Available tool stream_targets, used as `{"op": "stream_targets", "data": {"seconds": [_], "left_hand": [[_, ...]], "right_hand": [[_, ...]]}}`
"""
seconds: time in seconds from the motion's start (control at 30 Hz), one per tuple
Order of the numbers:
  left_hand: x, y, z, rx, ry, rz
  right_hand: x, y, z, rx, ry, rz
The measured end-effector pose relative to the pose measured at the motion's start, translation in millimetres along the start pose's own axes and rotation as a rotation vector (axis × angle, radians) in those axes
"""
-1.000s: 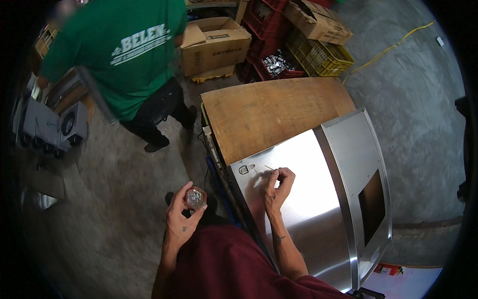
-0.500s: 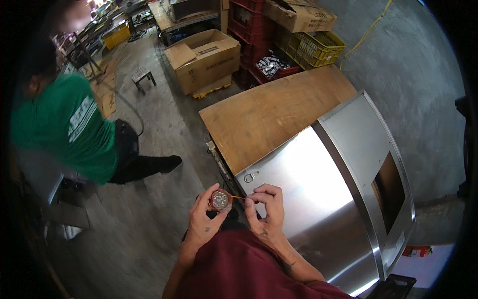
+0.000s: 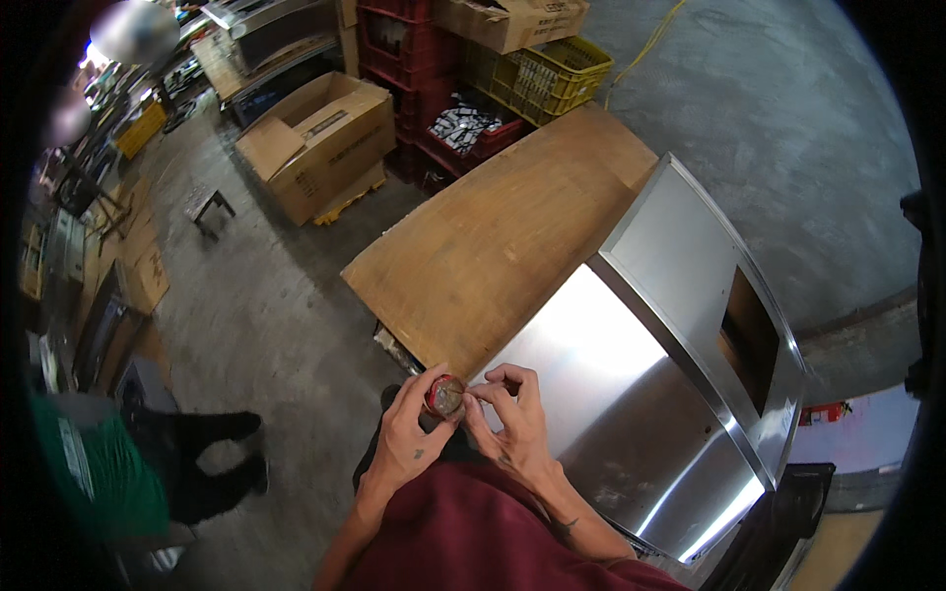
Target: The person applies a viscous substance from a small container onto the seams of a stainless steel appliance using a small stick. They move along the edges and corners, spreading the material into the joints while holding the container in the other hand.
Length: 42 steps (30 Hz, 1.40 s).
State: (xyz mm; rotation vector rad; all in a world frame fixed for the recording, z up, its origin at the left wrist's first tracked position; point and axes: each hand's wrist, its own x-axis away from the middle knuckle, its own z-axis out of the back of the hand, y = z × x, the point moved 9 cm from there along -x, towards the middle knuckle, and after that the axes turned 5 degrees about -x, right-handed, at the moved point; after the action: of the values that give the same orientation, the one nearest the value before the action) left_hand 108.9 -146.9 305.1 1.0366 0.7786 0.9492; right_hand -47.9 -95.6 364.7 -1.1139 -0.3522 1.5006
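My left hand [image 3: 406,433] is closed round a small round thing [image 3: 448,397] with a red rim and a shiny, glassy-looking face turned up; its exact kind is unclear. Close against its right side, my right hand [image 3: 509,424] pinches with thumb and forefinger. A short bit of thin orange strand [image 3: 459,391] shows faintly between the round thing and those fingertips. Both hands are held in front of my dark red shirt, by the near left corner of a shiny sheet-metal panel [image 3: 601,394].
Beyond the hands lies a wooden board [image 3: 503,227], with the metal panel and its cut-out frame [image 3: 680,236] to the right. Farther off stand a cardboard box [image 3: 335,158], red crates [image 3: 394,49], a yellow crate [image 3: 557,84] and a small stool [image 3: 207,205]. A person in green [image 3: 118,473] is at lower left.
My right fingers have come in from the end of the stretched strand to the round thing's edge. The view has shifted, and the person in green now appears lower left.
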Motion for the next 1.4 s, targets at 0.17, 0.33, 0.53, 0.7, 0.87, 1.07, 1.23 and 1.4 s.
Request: {"op": "stream_targets", "data": {"seconds": [0.17,0.33,0.53,0.7,0.87,1.07,1.23,1.4], "left_hand": [[-47.1,4.3,17.1,-0.032,-0.105,-0.083],[-80.3,-4.8,1.7,0.112,-0.231,-0.056],[-106.2,8.0,-35.2,0.163,-0.382,-0.013],[-119.8,19.8,-65.4,0.187,-0.407,0.005],[-132.0,16.5,-83.5,0.139,-0.344,-0.002],[-127.5,5.1,-92.1,0.103,-0.246,0.126],[-121.3,-7.1,-96.9,0.114,-0.223,0.212],[-132.8,3.7,-105.5,0.034,-0.251,0.247]], "right_hand": [[-21.2,-1.1,0.4,0.066,0.175,-0.055],[-32.7,-4.1,19.7,0.097,0.377,-0.142],[-12.9,34.0,45.5,-0.041,0.54,-0.334],[-6.4,67.3,71.8,-0.253,0.672,-0.373],[-44.0,117.2,145.7,-0.156,0.74,-0.243],[-107.5,204.8,208.9,-0.076,0.638,-0.198],[-123.0,231.7,215.7,-0.064,0.553,-0.212],[-120.3,236.9,210.6,-0.03,0.497,-0.248]]}}
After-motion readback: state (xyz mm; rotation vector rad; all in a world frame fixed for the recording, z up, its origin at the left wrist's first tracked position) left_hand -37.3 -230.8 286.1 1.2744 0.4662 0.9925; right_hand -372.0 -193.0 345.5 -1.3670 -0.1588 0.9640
